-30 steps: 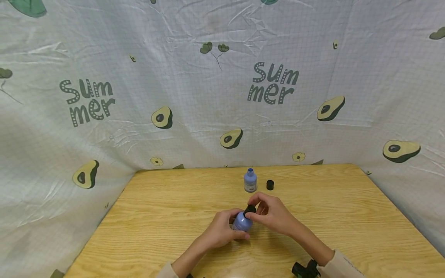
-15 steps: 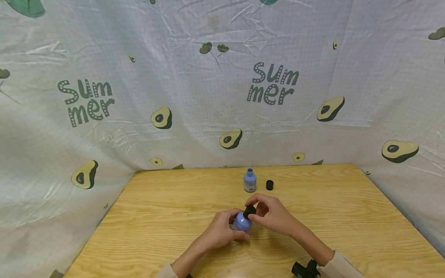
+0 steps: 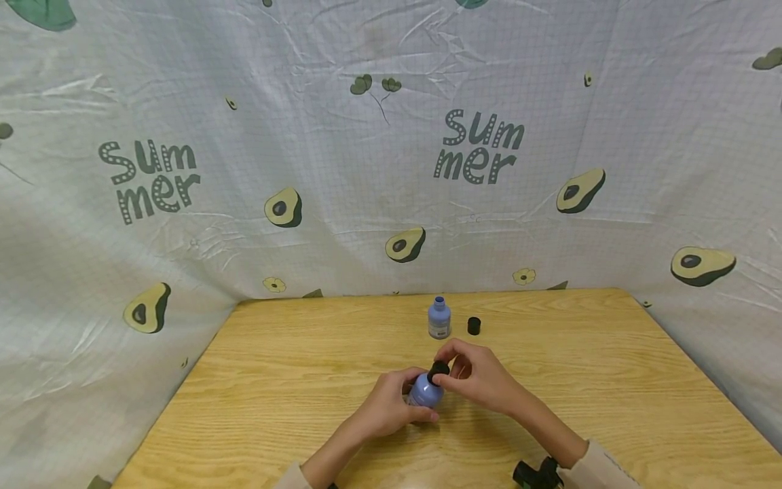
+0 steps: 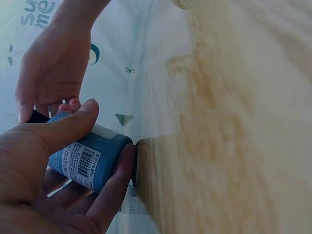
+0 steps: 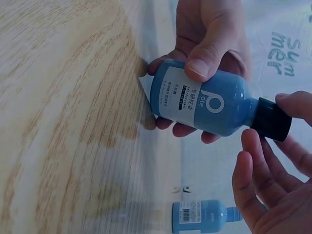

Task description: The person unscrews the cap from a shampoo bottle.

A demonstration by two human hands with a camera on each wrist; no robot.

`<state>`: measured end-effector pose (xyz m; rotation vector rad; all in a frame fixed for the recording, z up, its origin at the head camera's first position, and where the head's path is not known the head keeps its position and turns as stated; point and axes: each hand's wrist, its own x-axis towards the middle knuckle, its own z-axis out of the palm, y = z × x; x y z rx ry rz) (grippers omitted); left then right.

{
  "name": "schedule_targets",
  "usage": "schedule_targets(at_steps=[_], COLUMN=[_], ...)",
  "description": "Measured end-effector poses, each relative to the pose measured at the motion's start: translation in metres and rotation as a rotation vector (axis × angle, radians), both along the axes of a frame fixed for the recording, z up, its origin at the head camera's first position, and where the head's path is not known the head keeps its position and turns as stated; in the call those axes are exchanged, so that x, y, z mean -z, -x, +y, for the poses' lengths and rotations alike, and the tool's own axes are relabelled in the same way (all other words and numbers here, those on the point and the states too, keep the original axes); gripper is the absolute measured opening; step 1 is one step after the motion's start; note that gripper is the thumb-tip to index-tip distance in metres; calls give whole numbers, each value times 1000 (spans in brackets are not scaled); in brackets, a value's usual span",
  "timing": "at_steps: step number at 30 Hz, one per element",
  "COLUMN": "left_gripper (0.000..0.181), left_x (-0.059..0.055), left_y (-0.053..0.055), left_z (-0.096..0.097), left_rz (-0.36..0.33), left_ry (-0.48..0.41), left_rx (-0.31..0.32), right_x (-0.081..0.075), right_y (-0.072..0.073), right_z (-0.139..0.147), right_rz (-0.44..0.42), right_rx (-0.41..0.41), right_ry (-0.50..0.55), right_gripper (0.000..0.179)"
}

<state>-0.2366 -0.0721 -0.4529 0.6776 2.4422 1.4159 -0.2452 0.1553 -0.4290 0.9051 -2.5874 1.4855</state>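
Observation:
My left hand (image 3: pixel 391 406) grips the body of a small periwinkle-blue bottle (image 3: pixel 425 392), tilted with its neck toward my right hand. In the right wrist view, a white label with a "pote" logo (image 5: pixel 213 102) faces out beside the left thumb. A black screw cap (image 5: pixel 272 119) sits over the neck, and the thumb and fingers of my right hand (image 3: pixel 479 377) pinch it. The left wrist view shows a barcode label (image 4: pixel 80 163) on the bottle's other side, with the bottle's base close to the tabletop.
Behind the hands, a second blue bottle (image 3: pixel 439 320) stands upright and uncapped on the wooden table (image 3: pixel 305 353). A loose black cap (image 3: pixel 474 326) lies to its right. A white avocado-print sheet (image 3: pixel 342 149) hangs along the table's back and sides.
The right fingertips have shifted around the black cap and back, keeping close to it. The left hand and its bottle have stayed nearly still.

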Motion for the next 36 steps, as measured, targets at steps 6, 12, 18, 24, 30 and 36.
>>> schedule_targets(at_steps=[6, 12, 18, 24, 30, 36], left_gripper=[53, 53, 53, 54, 53, 52], left_x=[0, 2, 1, 1, 1, 1], left_y=[0, 0, 0, 0, -1, -1], left_z=[0, 1, 1, 1, 0, 1], left_rz=[4, 11, 12, 17, 14, 3], left_ry=[3, 0, 2, 8, 3, -2], left_rx=[4, -5, -1, 0, -5, -5], right_x=[1, 1, 1, 1, 1, 1], right_y=[0, 0, 1, 0, 1, 1], right_z=[2, 1, 2, 3, 2, 3], right_rz=[32, -3, 6, 27, 7, 11], right_rx=[-39, -16, -20, -56, -36, -21], right_ry=[8, -16, -24, -14, -20, -13], right_gripper=[28, 30, 25, 30, 30, 24])
